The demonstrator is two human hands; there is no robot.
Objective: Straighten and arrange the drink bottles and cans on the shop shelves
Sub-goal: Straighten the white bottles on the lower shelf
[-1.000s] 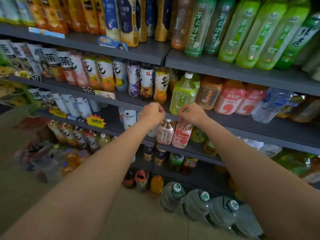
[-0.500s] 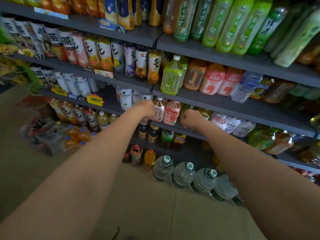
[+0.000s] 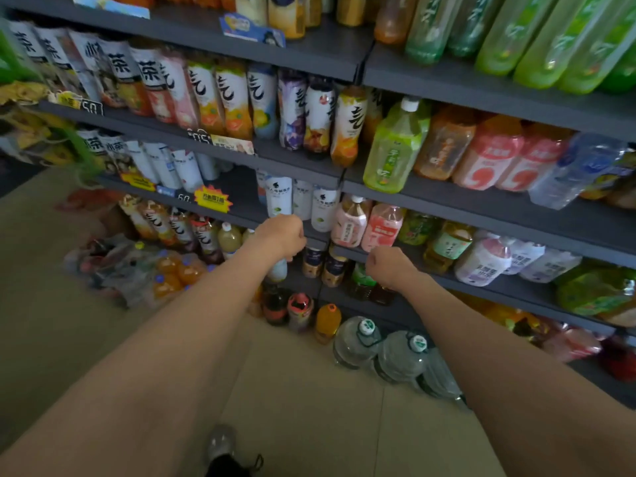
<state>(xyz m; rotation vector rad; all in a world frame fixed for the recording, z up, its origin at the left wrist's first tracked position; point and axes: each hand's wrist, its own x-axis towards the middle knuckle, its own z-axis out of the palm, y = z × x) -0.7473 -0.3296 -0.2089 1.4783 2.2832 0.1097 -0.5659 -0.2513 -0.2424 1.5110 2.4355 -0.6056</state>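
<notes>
My left hand (image 3: 283, 235) hovers with curled fingers at the front edge of the third shelf (image 3: 481, 215), just below three white bottles (image 3: 302, 201). My right hand (image 3: 388, 266) is also curled, in front of the shelf edge under two pink bottles (image 3: 366, 224). Nothing shows in either hand. Below the hands stand dark cans (image 3: 323, 265) and a green-capped bottle (image 3: 361, 282). A pale bottle (image 3: 277, 270) is partly hidden under my left wrist.
A green bottle (image 3: 394, 149) leans out on the shelf above, beside orange and red bottles (image 3: 488, 156). Large water jugs (image 3: 380, 349) and small bottles (image 3: 327, 321) stand on the floor. A heap of bagged drinks (image 3: 137, 270) lies at left. My shoe (image 3: 222, 449) is below.
Both hands have dropped from the upper shelf edge to the third shelf edge. The view has tilted down and moved closer, so more floor shows.
</notes>
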